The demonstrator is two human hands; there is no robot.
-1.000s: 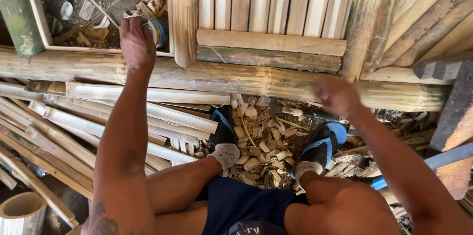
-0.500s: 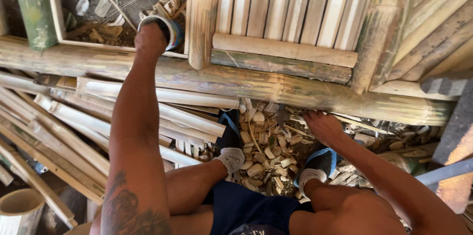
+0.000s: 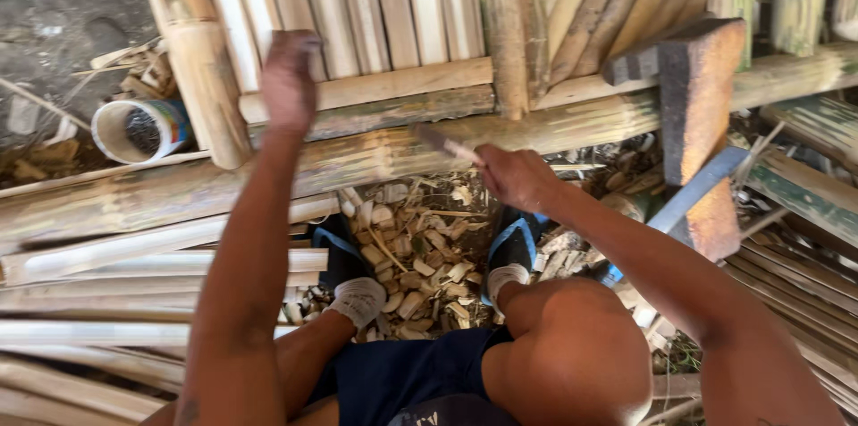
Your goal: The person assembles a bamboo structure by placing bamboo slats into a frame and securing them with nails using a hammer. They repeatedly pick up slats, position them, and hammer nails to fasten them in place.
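The left hand [image 3: 288,77] is laid, fingers closed, against the slats [image 3: 357,6] of a bamboo panel, above the crossbar [image 3: 393,86]. A thin tool [image 3: 444,143] is gripped in the right hand [image 3: 517,177], its blurred tip set at the thick pole [image 3: 375,158]. Chips [image 3: 420,256] are scattered between the feet.

Bare ground [image 3: 63,6] carries bamboo chips [image 3: 420,256], split slats [image 3: 134,292] and a tipped can [image 3: 143,129].
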